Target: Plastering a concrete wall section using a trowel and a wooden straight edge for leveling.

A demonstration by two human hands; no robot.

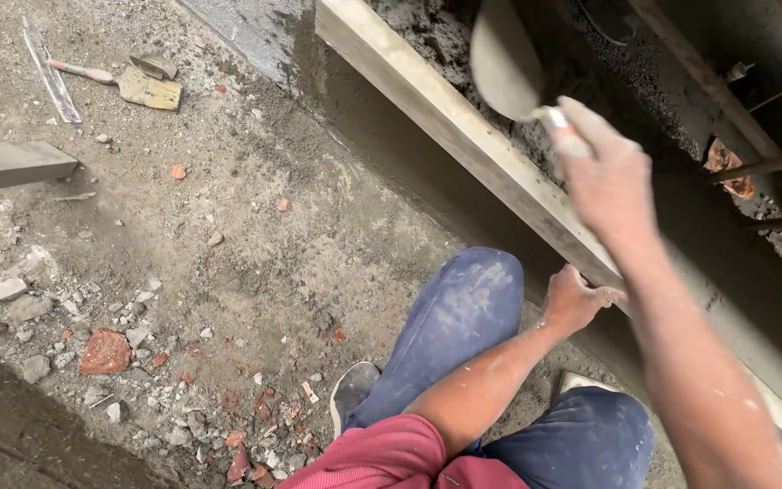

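Trowel (505,60) in right hand (610,177) over plank (427,100) edge (left hand (575,299) gripping).

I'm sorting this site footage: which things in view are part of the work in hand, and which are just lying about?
In use:
- trowel, held by the right hand
- wooden form board, gripped by the left hand
- wet mortar behind the board

Lying about:
- second trowel on the ground
- metal strip beside it
- brick fragment among the rubble
- grey plank at left
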